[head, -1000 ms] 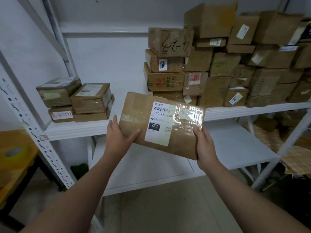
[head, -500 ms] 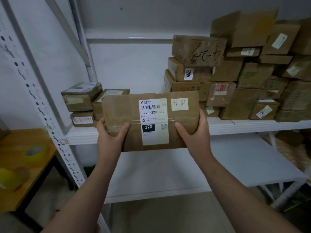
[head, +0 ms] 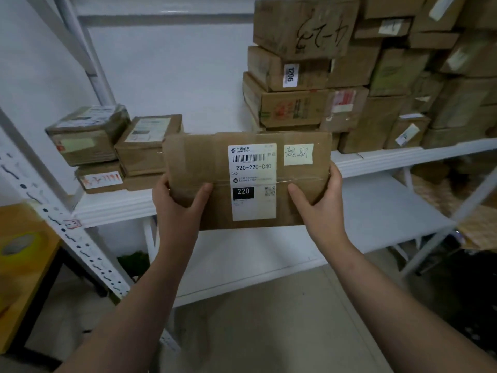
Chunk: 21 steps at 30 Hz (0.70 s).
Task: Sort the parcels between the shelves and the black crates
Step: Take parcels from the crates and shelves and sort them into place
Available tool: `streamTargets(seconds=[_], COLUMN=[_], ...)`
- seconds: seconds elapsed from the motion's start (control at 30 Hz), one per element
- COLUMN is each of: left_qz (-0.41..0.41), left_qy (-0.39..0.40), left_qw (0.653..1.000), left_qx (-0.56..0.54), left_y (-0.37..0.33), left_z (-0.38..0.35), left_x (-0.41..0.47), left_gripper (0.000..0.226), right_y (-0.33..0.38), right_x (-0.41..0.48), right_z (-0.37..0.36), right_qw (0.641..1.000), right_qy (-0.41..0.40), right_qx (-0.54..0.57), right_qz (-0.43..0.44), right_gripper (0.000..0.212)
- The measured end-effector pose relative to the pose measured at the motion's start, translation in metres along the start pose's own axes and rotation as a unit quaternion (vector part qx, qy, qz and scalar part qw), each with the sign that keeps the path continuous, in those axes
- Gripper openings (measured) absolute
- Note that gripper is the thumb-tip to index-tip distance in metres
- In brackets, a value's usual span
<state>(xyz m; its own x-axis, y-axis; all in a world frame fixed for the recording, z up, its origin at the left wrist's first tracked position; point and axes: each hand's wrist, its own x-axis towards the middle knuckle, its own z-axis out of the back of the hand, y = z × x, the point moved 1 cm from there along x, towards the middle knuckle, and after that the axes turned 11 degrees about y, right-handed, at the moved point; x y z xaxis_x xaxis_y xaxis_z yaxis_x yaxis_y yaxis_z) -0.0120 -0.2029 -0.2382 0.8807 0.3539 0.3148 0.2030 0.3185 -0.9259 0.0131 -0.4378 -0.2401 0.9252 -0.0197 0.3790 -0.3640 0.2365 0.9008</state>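
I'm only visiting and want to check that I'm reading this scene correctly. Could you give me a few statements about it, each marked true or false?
1. The left hand and right hand both hold the parcel. True.
2. Its white label reads 220-220-C40. True.
3. The parcel rests on the shelf. False: it is held in the air in front of the shelf.
4. The left stack is taller than the right pile. False: the right pile is far taller.
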Motion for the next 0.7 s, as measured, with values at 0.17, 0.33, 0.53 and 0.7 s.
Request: streamTargets(seconds=[0.17,0.33,0.53,0.7], left_qz=[0.006,-0.012,-0.032,-0.017], left_qy=[0.063,0.131,0.223,0.313], left_qw=[0.998,0.991,0.973,0.947], left_qx=[-0.016,-0.030,-0.056,-0.065], left_y=[-0.002,-0.016,-0.044,-0.068], left_z=[-0.043,-0.109,-0.230,-0.353], left_x=[-0.012,-0.029,-0.075,-0.132], left_gripper=[0.074,0.061,0.060,0.060], right_y=[-0.014,-0.032,-0.061,-0.089], right_x=[-0.023,-0.043,-0.080,-0.127], right_z=[0.043,0.114,0.236,0.351], right_qw=[0.999,0.994,0.978,0.956], right_qy=[-0.041,-0.080,-0.171,-0.249], right_qx=[-0.020,-0.037,-0.044,-0.056], right_qz=[-0.019,-0.061,-0.108,-0.149], right_gripper=[0.067,0.066,0.076,0.079])
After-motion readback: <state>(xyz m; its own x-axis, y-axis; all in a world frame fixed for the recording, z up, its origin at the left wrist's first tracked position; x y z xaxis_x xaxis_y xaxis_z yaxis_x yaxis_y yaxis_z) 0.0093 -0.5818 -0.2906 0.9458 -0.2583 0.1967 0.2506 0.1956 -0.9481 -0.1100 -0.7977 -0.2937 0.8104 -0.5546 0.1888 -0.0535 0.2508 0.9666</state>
